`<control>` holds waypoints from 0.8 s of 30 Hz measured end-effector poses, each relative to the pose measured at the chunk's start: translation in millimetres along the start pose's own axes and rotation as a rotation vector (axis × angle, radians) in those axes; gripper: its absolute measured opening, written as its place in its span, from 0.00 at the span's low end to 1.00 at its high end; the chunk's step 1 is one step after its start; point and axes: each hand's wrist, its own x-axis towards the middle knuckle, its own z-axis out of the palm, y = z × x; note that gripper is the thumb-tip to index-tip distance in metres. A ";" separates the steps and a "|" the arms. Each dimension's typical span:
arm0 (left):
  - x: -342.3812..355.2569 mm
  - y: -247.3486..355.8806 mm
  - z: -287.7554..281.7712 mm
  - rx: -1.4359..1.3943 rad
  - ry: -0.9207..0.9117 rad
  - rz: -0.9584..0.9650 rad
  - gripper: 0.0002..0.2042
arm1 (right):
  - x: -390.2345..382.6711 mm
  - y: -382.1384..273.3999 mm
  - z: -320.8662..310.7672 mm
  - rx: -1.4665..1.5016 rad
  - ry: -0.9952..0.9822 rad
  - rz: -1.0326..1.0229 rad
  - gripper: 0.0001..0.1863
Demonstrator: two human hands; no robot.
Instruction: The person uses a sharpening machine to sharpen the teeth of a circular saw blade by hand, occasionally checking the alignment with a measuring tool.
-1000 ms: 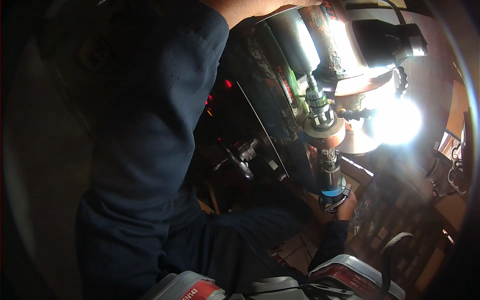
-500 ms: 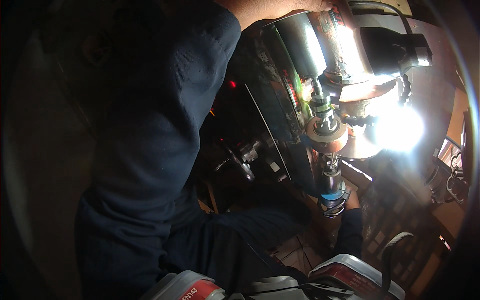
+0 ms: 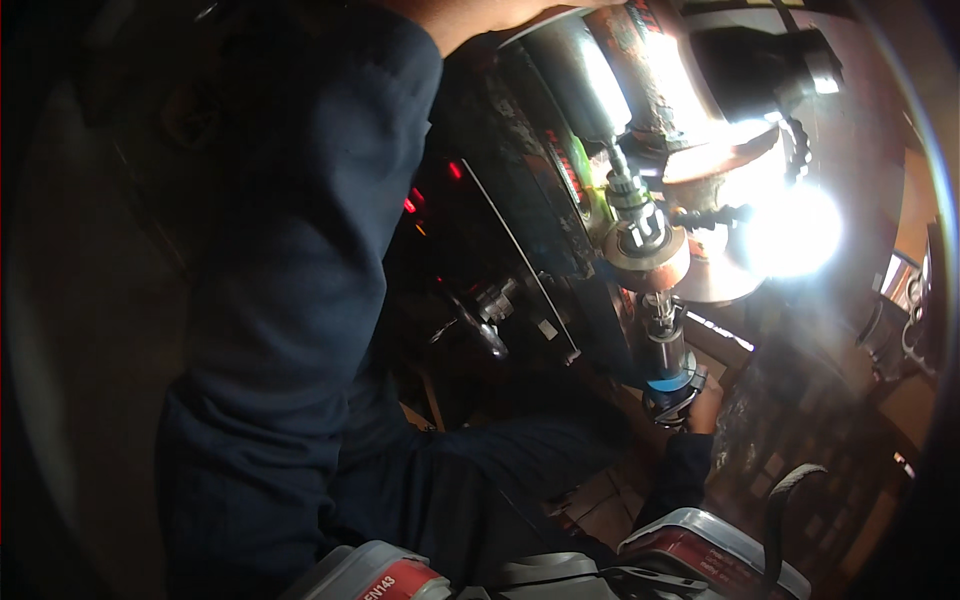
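My left arm, in a dark blue sleeve, rises across the left side. My left hand (image 3: 500,14) lies along the top of the machine, its fingers mostly cut off by the upper edge. Below it, a grey metal cylinder (image 3: 578,78) leads into a narrow chuck (image 3: 628,190) and a thick round ring-shaped part (image 3: 647,265). Lower on the same line sits a metal cylinder with a blue band (image 3: 668,368). My right hand (image 3: 706,402) is closed around its lower end; the fingers on the far side are hidden.
A bright lamp (image 3: 795,232) on a jointed hose glares beside the machine. A black nozzle-like housing (image 3: 765,68) juts out at the upper right. A shiny handwheel (image 3: 485,328) stands in the dark at centre left. Two filter cartridges (image 3: 705,545) with red labels fill part of the lower edge.
The machine parts sit slightly further left and higher in view. My left hand has slipped mostly out past the upper edge. My right hand keeps its grip on the blue-banded cylinder.
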 end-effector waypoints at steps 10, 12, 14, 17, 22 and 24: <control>5.7 24.3 7.2 -0.107 -0.088 -0.035 0.13 | -49.3 16.2 31.2 -0.224 0.578 -0.222 0.24; 2.8 30.4 -2.8 -0.098 -0.116 -0.013 0.13 | -70.6 13.4 62.4 -0.563 1.210 -0.476 0.28; 3.2 31.4 13.7 -0.114 -0.107 -0.044 0.12 | -79.6 26.8 96.0 -0.264 1.359 -0.416 0.30; 3.6 13.1 4.0 -0.060 -0.161 -0.005 0.16 | -45.1 95.5 138.9 -0.303 1.215 -0.499 0.31; 12.6 -6.1 19.7 -0.056 -0.179 -0.015 0.17 | -67.2 38.0 114.1 -0.097 1.154 -0.400 0.27; 9.5 -1.8 23.0 -0.119 -0.141 -0.034 0.19 | -69.0 31.0 104.4 0.083 1.058 -0.306 0.27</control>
